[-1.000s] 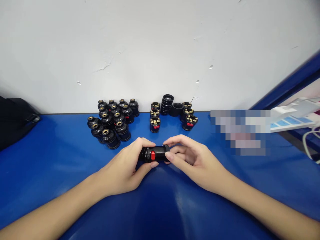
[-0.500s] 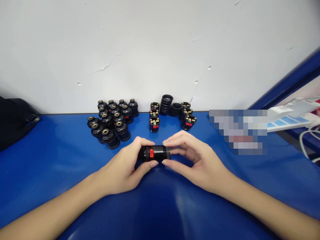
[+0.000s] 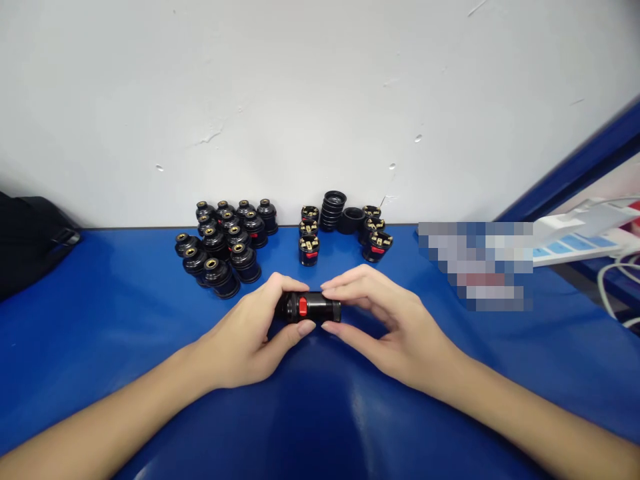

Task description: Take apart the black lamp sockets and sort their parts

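Note:
A black lamp socket [image 3: 318, 306] with a red switch lies sideways between my hands, just above or on the blue table. My left hand [image 3: 255, 327] is closed round its left end, thumb below and fingers above. At the right end, my right hand [image 3: 385, 327] has its thumb and fingertips closed about the rim from below and above. The side of the socket turned away from me is hidden. Beyond my hands stand open socket cores [image 3: 309, 250] with brass contacts and red switches, in a left row and a right row [image 3: 377, 248].
Several capped black sockets [image 3: 221, 279] stand grouped at the back left. A stack of black threaded rings [image 3: 333, 212] and a loose black ring [image 3: 353, 220] sit near the white wall [image 3: 300, 100]. A dark bag [image 3: 30, 240] is at far left, a white power strip [image 3: 575, 247] at right.
The fingers of my right hand have shifted slightly leftward and down along the socket's right end. My left hand and the socket stay almost in place.

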The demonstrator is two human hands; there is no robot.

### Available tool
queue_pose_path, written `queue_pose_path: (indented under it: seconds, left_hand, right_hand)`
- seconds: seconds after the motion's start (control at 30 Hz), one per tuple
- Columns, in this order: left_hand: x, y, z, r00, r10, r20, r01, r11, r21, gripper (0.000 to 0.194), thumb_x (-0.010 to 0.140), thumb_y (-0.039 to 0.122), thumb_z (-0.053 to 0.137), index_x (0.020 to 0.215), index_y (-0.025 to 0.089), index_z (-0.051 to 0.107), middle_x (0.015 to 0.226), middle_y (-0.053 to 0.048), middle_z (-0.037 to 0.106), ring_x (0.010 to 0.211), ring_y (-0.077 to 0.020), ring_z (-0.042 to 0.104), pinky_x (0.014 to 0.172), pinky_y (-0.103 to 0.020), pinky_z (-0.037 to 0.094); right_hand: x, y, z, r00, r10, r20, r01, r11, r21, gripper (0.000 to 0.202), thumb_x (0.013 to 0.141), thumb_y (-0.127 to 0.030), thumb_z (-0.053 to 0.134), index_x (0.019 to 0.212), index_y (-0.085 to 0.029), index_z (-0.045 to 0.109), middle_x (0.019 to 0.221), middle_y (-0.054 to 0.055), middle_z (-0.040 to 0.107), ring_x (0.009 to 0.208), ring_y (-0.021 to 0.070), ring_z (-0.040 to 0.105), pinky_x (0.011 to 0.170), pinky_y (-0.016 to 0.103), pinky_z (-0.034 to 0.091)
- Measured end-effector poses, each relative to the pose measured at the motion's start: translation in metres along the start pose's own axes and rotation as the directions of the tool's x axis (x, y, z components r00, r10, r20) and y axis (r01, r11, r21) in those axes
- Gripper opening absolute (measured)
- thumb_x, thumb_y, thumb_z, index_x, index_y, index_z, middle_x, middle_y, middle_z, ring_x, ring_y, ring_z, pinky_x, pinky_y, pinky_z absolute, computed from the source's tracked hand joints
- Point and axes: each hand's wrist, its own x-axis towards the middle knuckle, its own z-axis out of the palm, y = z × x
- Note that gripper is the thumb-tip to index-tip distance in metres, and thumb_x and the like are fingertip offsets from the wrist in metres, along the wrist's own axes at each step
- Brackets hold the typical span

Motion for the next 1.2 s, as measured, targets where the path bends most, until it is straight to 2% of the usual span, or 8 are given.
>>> queue_pose_path:
  seconds: [0.13,0.27,0.5,0.67,0.77,0.83,0.97,1.2]
  left_hand:
    - [0.000,0.000,0.000,1.000,0.009,-0.017,-0.009,1.000,0.017,0.030,0.108,0.028,0.061,0.133,0.028,0.046,0.112,-0.001,0.067,0.093,-0.0174,0.068,0.081,-0.031,0.055]
    - [0.000,-0.001,0.001,1.000,0.008,-0.017,-0.007,0.999,0.038,0.031,0.107,0.028,0.062,0.133,0.028,0.046,0.114,-0.002,0.066,0.096,-0.0180,0.068,0.083,-0.032,0.054]
    - [0.000,0.000,0.000,1.000,-0.016,-0.022,0.016,1.000,-0.018,0.026,0.109,0.030,0.059,0.132,0.027,0.046,0.104,0.000,0.066,0.086,-0.0156,0.067,0.075,-0.028,0.053]
    - [0.000,-0.002,0.002,0.999,0.013,-0.040,-0.012,1.000,0.021,0.031,0.107,0.027,0.063,0.133,0.028,0.047,0.111,-0.001,0.066,0.093,-0.0161,0.067,0.082,-0.030,0.053]
    - [0.001,-0.002,0.003,0.999,0.022,-0.025,-0.022,0.999,0.032,0.032,0.106,0.027,0.063,0.133,0.028,0.047,0.117,-0.001,0.066,0.099,-0.0171,0.067,0.086,-0.031,0.053]
    - [0.001,0.000,0.002,0.999,-0.005,-0.035,0.007,0.998,0.062,0.030,0.106,0.029,0.063,0.132,0.029,0.048,0.114,-0.001,0.066,0.098,-0.0181,0.067,0.085,-0.032,0.053]
    - [0.002,0.002,-0.001,0.992,-0.084,-0.095,0.091,0.993,0.072,0.021,0.108,0.034,0.060,0.127,0.026,0.052,0.106,-0.001,0.068,0.096,-0.0204,0.068,0.082,-0.034,0.052]
    - [0.001,0.001,0.000,0.993,-0.070,-0.098,0.078,0.994,0.072,0.024,0.107,0.033,0.061,0.129,0.027,0.052,0.109,-0.001,0.067,0.097,-0.0196,0.069,0.084,-0.034,0.053]
  right_hand:
    - [0.001,-0.003,0.001,1.000,0.022,0.011,-0.023,1.000,0.013,0.040,0.097,-0.024,0.080,0.133,-0.030,0.064,0.135,0.008,0.066,0.126,0.0239,0.070,0.107,0.041,0.065]
    - [0.002,-0.003,0.005,0.978,0.208,0.010,-0.207,0.968,0.145,0.026,0.102,-0.035,0.074,0.124,-0.024,0.064,0.114,0.007,0.072,0.092,0.0185,0.079,0.083,0.034,0.072]
    - [0.000,0.000,0.001,0.997,-0.078,-0.028,0.078,0.997,-0.009,0.025,0.100,-0.017,0.075,0.121,-0.030,0.069,0.124,0.007,0.065,0.116,0.0234,0.072,0.104,0.046,0.066]
    - [0.002,-0.001,0.000,0.999,0.032,0.019,-0.032,0.999,0.009,0.041,0.097,-0.022,0.078,0.134,-0.028,0.061,0.141,0.010,0.059,0.131,0.0247,0.067,0.109,0.042,0.064]
    - [0.003,0.003,0.000,0.990,0.137,0.042,-0.141,0.985,0.097,0.034,0.100,-0.029,0.077,0.131,-0.026,0.063,0.124,0.007,0.069,0.110,0.0201,0.077,0.096,0.035,0.070]
    - [0.003,0.005,-0.001,0.995,0.103,0.015,-0.104,0.989,0.104,0.025,0.100,-0.028,0.077,0.123,-0.025,0.068,0.113,0.005,0.070,0.099,0.0183,0.077,0.090,0.033,0.071]
    - [0.003,0.008,-0.005,0.996,-0.032,-0.079,0.032,0.999,0.003,0.026,0.097,-0.021,0.080,0.121,-0.029,0.073,0.116,0.005,0.069,0.108,0.0210,0.074,0.094,0.037,0.070]
    - [0.002,0.007,-0.005,0.995,0.029,-0.094,-0.034,0.998,-0.046,0.036,0.104,-0.025,0.070,0.140,-0.031,0.068,0.134,0.008,0.063,0.119,0.0231,0.074,0.101,0.039,0.069]
